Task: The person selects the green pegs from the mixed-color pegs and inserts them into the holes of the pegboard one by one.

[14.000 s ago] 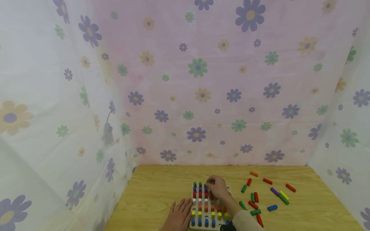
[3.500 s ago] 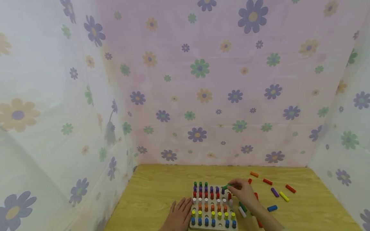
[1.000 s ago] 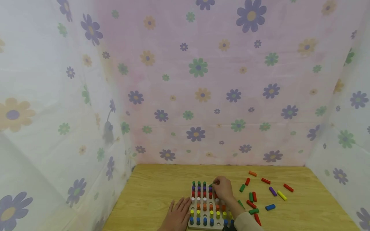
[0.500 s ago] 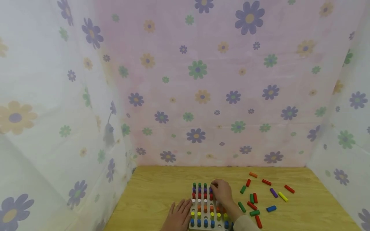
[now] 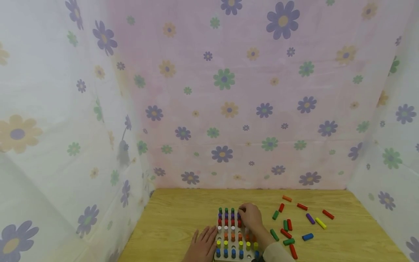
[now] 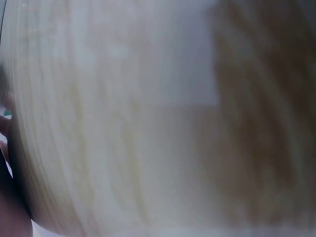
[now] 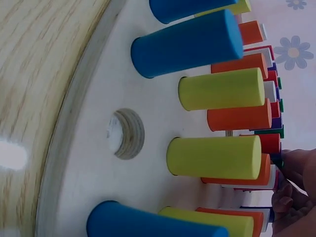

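I'm watching the right hand (image 5: 251, 218) at the far edge of the board (image 7: 158, 118), and its thumb and finger are pinched together on a green peg (image 7: 277, 161). I can only see a dark bit of it at the fingertips, so I can't tell whether it sits in a hole.

Just left of those fingertips, three green pegs (image 5: 226, 210) stand upright in the back row. Toward me from the fingers come rows of purple, red, white, orange, yellow and blue pegs, some of them covered by the hand and sleeve (image 5: 278, 253). Well to the near side of the fingers I see a bare hole (image 7: 126, 133) beside the blue pegs.

Over to the left, the left hand (image 5: 203, 243) lies flat on the table (image 5: 176, 214), fingers straight and a little apart, tips right by the board's left edge. My left wrist view is mostly blur.

Right of the pinching fingers, loose pegs are scattered: a blue peg (image 5: 307, 237), a yellow peg (image 5: 320, 223), plus reds, greens, a purple and an orange.
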Motion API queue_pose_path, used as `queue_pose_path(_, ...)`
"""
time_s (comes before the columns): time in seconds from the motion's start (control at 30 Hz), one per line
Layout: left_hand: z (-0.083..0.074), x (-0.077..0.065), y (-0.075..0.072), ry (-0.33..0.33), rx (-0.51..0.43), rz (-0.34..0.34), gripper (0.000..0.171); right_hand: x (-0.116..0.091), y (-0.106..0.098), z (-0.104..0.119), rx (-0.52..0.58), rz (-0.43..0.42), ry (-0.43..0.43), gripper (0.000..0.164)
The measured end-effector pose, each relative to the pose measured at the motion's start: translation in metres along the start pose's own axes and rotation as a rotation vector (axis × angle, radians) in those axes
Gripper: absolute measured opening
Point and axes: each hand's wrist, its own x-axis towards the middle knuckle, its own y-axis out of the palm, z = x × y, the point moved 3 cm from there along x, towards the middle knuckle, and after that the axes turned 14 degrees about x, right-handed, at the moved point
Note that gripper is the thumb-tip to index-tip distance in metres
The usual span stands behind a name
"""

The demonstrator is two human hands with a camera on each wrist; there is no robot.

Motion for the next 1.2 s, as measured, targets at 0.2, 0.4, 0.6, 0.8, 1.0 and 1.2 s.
queue_pose_path(0.2, -0.001, 0.000, -0.001, -0.012, 0.003, 0.021, 0.061, -0.001, -0.002, 0.002, 0.021, 0.017, -0.010, 0.010)
queue_pose_path(0.4, -0.003, -0.001, -0.001, -0.017, 0.037, 0.043, 0.061, -0.001, -0.001, 0.000, 0.021, 0.029, -0.007, 0.014)
queue_pose_path(0.6, -0.001, -0.001, 0.001, -0.015, 0.048, 0.029, 0.062, 0.000, -0.002, 0.000, 0.053, 0.031, -0.004, 0.017)
queue_pose_path(0.8, -0.003, 0.000, -0.001, -0.012, 0.019, 0.024, 0.060, -0.003, -0.008, 0.001, 0.133, 0.037, 0.011, 0.021)
queue_pose_path(1.0, -0.003, 0.000, -0.004, -0.029, 0.030, 0.049, 0.059, -0.004, -0.014, 0.000, 0.182, 0.065, 0.015, 0.025)
queue_pose_path(1.2, -0.002, 0.002, 0.000, -0.039, 0.047, 0.054, 0.061, -0.007, -0.025, 0.000, 0.173, 0.096, 0.017, 0.021)
